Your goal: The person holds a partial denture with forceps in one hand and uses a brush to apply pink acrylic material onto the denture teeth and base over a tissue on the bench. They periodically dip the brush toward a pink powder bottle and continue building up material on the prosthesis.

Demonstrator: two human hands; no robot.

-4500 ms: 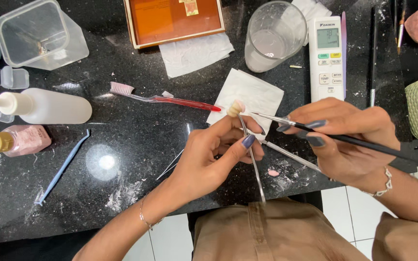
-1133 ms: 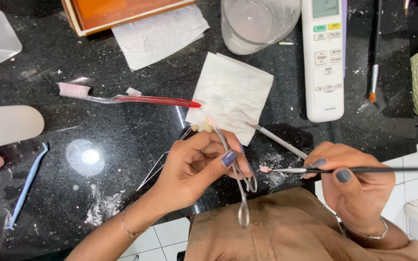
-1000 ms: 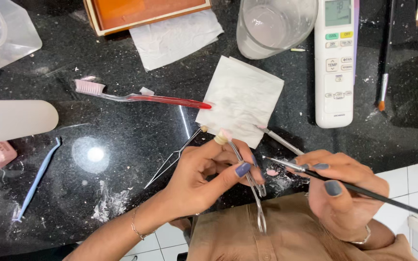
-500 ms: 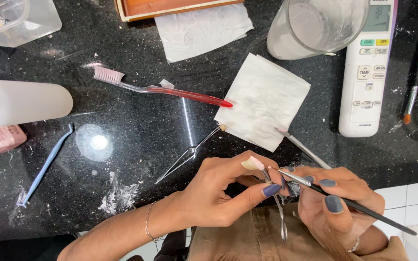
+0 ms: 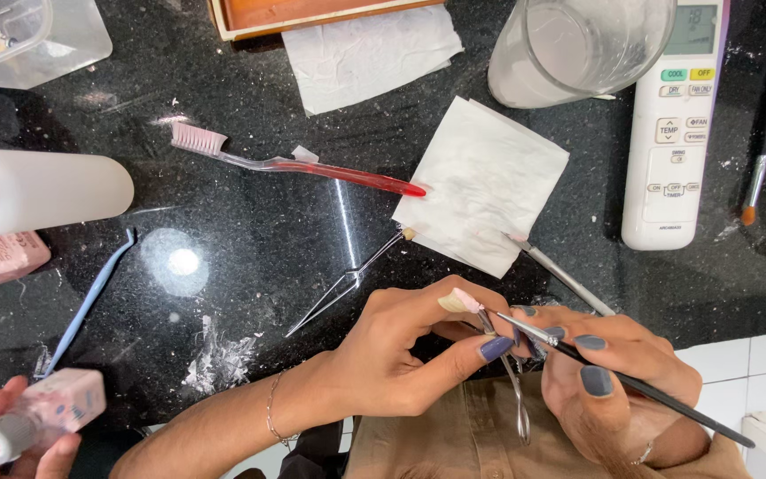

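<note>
My left hand [image 5: 401, 355] pinches a small pale false nail tip [image 5: 458, 302], which sits in the jaws of thin metal forceps [image 5: 518, 408] hanging down from my fingers. In my right hand [image 5: 613, 390] is a thin black brush [image 5: 640, 386], its tip touching the nail tip. Both hands are close together at the near edge of the black counter [image 5: 250, 239], over my lap.
On the counter lie a red-handled toothbrush [image 5: 294, 164], a white tissue [image 5: 485, 182], metal tweezers [image 5: 347, 284], a blue tool [image 5: 86, 302], a white remote [image 5: 680, 124], a clear cup [image 5: 569, 44] and a white bottle [image 5: 42, 186]. Another person's hand [image 5: 11, 435] holds a pink bottle [image 5: 50, 404] at the bottom left.
My hands have drawn nearer to my body and the brush tip has come onto the nail tip. Another person's hand with a pink bottle has entered at the bottom left.
</note>
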